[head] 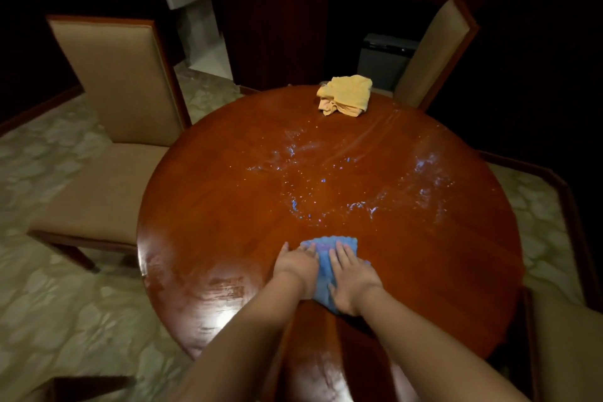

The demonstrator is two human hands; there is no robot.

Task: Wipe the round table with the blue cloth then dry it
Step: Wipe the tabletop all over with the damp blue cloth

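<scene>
The round table point(228, 192) is glossy reddish-brown wood and fills the middle of the view. Droplets and wet streaks point(326, 192) glisten across its centre and right half. The blue cloth point(323, 258) lies flat on the near part of the tabletop. My left hand point(295, 266) presses on the cloth's left side, fingers spread. My right hand point(350, 277) presses flat on its right side. Much of the cloth is hidden under both palms. A crumpled yellow cloth point(347, 95) rests at the table's far edge.
A tan upholstered chair point(107, 127) stands at the table's left. Another chair point(434, 55) stands at the far right behind the table. A third chair's edge point(567, 352) shows at the near right. A dark box point(385, 59) sits on the floor behind. Pale patterned carpet point(65, 320) surrounds the table.
</scene>
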